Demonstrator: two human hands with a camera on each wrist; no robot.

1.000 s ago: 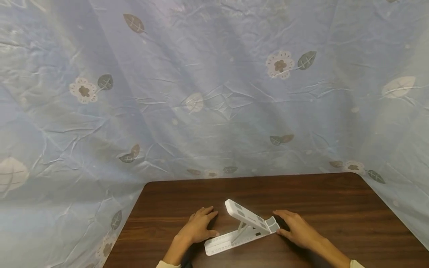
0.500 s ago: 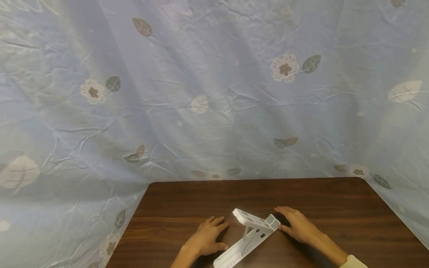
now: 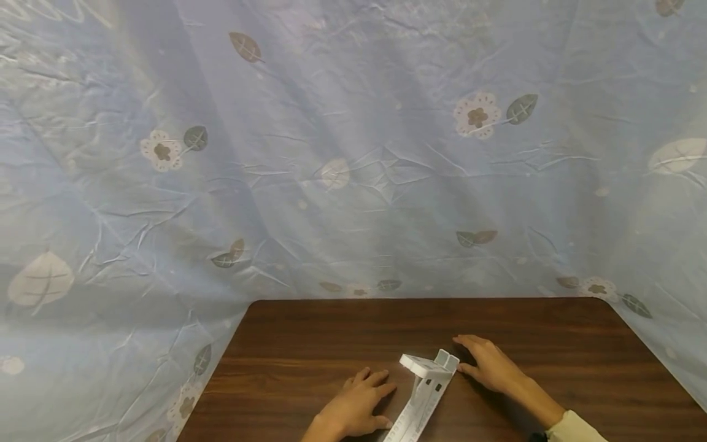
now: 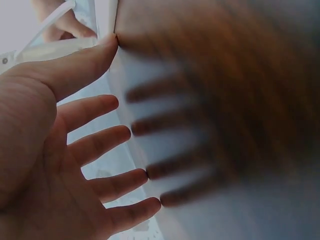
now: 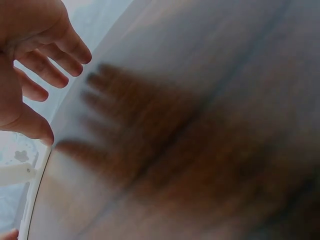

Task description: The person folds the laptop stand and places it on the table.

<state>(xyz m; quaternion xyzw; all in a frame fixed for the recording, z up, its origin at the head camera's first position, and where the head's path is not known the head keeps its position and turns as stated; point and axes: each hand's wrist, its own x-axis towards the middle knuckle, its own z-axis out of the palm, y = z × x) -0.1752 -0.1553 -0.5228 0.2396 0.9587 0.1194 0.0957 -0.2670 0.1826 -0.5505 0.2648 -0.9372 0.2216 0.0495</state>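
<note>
On the wooden table rests a white folding phone stand, its support plate propped up at an angle over the long base. The base slants away from me, its near end cut off by the bottom of the head view. Beside its near left side is my left hand, fingers spread and straight. In the left wrist view, that thumb's tip meets the stand's edge. My right hand lies at the far right end, fingers extended. Its thumb tip touches the stand's edge in the right wrist view.
The table has rounded far corners. Behind it and along both sides hangs a pale blue sheet printed with flowers and leaves. A light sleeve covers my right forearm. Both hands reflect blurrily in the tabletop.
The stand has turned on the table, its near end swinging right and toward me. My left hand has moved along to the right and nearer. My right hand has barely moved.
</note>
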